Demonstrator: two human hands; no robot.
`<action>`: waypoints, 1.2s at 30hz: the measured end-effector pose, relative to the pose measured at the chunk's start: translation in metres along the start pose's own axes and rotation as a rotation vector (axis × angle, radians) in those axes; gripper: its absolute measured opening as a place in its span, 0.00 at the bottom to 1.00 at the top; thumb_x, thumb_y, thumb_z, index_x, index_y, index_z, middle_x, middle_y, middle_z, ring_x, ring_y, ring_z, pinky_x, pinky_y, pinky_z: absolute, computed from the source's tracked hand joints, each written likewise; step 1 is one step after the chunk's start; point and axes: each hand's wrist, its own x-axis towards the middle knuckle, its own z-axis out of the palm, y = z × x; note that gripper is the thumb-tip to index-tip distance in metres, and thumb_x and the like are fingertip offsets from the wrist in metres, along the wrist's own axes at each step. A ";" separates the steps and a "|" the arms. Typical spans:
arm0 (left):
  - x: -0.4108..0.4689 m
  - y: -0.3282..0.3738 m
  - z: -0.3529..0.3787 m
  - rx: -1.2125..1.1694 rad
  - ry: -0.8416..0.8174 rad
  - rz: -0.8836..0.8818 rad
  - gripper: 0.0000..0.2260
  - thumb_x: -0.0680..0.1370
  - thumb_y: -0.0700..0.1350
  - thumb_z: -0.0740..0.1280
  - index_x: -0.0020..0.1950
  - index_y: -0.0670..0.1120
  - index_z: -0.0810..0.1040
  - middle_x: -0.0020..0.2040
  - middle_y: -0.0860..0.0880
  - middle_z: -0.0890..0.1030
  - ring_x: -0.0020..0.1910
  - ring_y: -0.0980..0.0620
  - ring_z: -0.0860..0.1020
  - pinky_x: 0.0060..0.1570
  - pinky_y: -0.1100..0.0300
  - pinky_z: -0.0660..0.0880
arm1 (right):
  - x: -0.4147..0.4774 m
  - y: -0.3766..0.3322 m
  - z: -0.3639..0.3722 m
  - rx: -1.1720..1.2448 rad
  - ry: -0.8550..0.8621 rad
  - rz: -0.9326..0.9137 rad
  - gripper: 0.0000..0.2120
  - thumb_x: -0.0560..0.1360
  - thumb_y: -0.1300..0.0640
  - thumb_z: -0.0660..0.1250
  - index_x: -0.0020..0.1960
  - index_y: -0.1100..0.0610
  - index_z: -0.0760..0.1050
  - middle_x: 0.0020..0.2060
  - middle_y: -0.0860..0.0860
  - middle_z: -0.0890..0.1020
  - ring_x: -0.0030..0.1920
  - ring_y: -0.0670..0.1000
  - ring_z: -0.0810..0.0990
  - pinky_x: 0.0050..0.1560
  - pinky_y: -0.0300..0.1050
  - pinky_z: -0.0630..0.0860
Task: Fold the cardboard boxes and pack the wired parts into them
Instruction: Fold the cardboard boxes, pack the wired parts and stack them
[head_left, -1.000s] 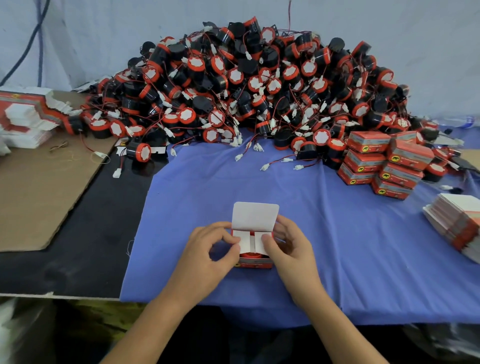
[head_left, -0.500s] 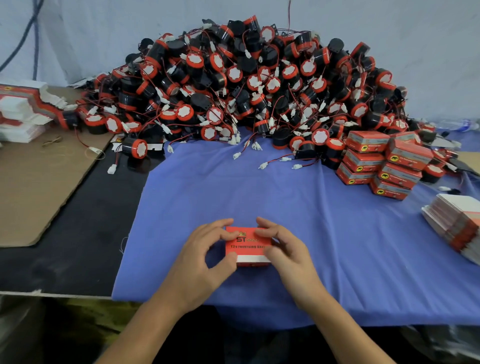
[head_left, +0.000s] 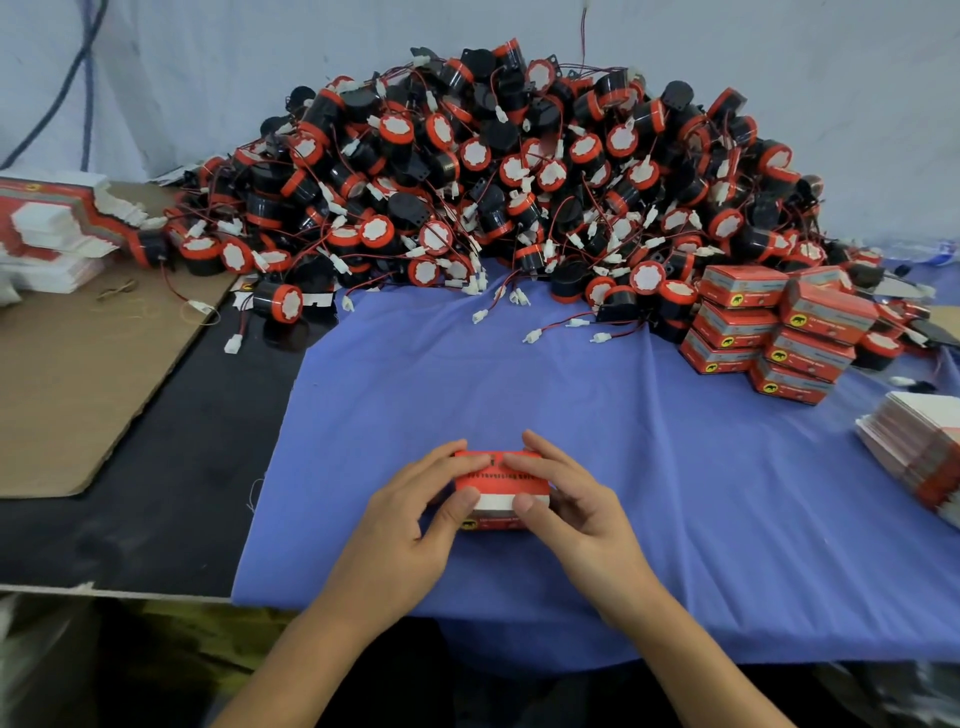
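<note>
A pale wall (head_left: 208, 78) stands behind the table (head_left: 171, 467), which carries blue cloth (head_left: 675, 493) and brown cardboard (head_left: 67, 374)

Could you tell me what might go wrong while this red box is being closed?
A white strip shows along the front of the red box, between the thumbs of the left hand and right hand; the lid may not be tucked and could spring open. The packed boxes sit unevenly stacked by the heap of wired parts; adding one might topple them.
</note>
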 end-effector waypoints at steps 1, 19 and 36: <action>0.000 0.000 0.000 -0.019 0.012 -0.012 0.14 0.81 0.55 0.64 0.67 0.61 0.80 0.70 0.66 0.74 0.71 0.67 0.70 0.69 0.69 0.68 | 0.000 0.001 0.001 -0.008 0.016 -0.008 0.17 0.80 0.63 0.70 0.64 0.46 0.83 0.72 0.43 0.75 0.75 0.44 0.70 0.66 0.46 0.76; -0.003 0.004 0.001 0.038 0.185 0.068 0.11 0.82 0.52 0.65 0.61 0.57 0.84 0.59 0.61 0.81 0.62 0.56 0.79 0.62 0.60 0.75 | 0.002 -0.001 0.004 -0.051 0.079 -0.021 0.11 0.78 0.53 0.71 0.59 0.45 0.86 0.63 0.43 0.81 0.69 0.47 0.77 0.65 0.59 0.78; -0.006 0.004 0.003 0.057 0.202 0.108 0.06 0.77 0.46 0.71 0.53 0.52 0.85 0.60 0.61 0.80 0.63 0.55 0.78 0.62 0.53 0.78 | -0.002 -0.008 0.004 0.005 0.059 -0.010 0.15 0.79 0.72 0.66 0.58 0.57 0.82 0.69 0.47 0.78 0.69 0.40 0.75 0.59 0.36 0.77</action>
